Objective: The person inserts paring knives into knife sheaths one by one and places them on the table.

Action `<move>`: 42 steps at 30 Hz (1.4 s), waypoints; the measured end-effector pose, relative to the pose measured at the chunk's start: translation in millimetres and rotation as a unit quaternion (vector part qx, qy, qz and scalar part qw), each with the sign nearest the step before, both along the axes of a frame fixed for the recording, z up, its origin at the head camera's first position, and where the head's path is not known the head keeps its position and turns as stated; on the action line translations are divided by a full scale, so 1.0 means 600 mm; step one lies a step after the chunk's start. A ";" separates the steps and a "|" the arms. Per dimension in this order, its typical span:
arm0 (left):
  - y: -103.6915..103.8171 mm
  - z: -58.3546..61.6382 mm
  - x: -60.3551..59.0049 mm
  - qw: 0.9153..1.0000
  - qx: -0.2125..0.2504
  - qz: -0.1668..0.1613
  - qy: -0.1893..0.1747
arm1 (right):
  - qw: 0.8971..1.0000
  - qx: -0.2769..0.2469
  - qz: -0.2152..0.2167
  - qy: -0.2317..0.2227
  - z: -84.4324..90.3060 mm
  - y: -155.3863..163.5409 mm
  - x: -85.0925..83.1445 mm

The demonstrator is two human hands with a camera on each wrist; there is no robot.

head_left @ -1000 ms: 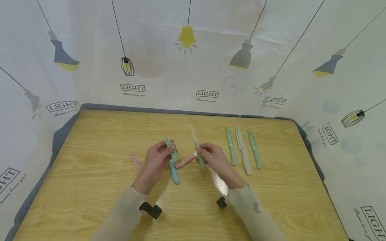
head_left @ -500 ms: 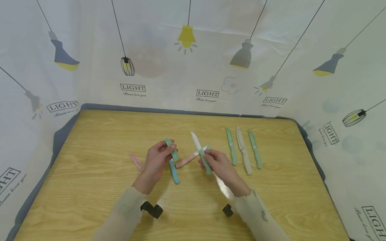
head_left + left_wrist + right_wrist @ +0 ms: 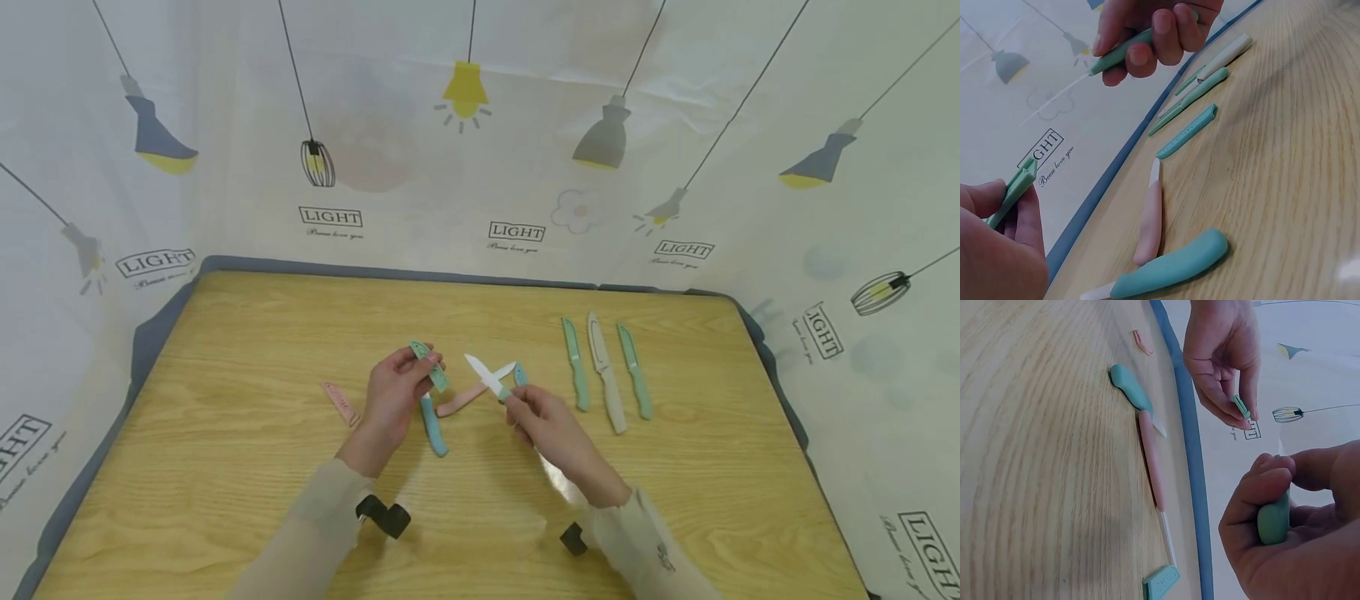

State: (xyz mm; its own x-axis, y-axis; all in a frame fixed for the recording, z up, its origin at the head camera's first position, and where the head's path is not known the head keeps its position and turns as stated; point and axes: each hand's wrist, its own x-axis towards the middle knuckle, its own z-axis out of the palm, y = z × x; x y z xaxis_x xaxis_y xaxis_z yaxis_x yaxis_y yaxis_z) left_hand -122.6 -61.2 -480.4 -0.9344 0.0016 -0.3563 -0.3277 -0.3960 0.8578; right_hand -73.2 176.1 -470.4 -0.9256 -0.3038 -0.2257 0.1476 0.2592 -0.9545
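Note:
My left hand (image 3: pixel 415 377) pinches a green blade sheath (image 3: pixel 430 366), held up off the table; the same sheath (image 3: pixel 1014 190) shows in the left wrist view. My right hand (image 3: pixel 519 403) grips the green handle of a white-bladed knife (image 3: pixel 483 377), whose tip points left toward the sheath with a small gap between them. In the right wrist view the green handle (image 3: pixel 1272 519) sits in my curled fingers, and the left hand (image 3: pixel 1222 356) holds the sheath (image 3: pixel 1241 407) beyond it.
On the wooden table (image 3: pixel 225 350) under the hands lie a blue-handled knife (image 3: pixel 433 425), a pink-handled knife (image 3: pixel 459 401) and a blue sheath (image 3: pixel 520 373). A pink sheath (image 3: pixel 339 404) lies to the left. Three sheathed knives (image 3: pixel 606 375) lie side by side on the right.
My right hand has tipped the knife from pointing up and away to pointing left at the sheath, and has drawn slightly nearer to me. My left hand has barely moved.

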 end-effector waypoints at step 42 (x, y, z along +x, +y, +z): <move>0.029 0.006 0.001 0.999 -0.004 0.036 0.027 | 0.997 0.072 0.025 0.032 0.000 -0.005 0.023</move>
State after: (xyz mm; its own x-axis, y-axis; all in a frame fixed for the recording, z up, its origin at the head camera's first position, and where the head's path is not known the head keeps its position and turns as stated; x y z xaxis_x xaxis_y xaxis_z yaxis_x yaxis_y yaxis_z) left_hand -121.9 -44.0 -476.9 -0.9496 -0.0687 -0.3059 -0.2525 -0.4106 0.8761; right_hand -59.7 173.1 -470.4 -0.9242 -0.3183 -0.2112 0.0714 0.3993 -0.9141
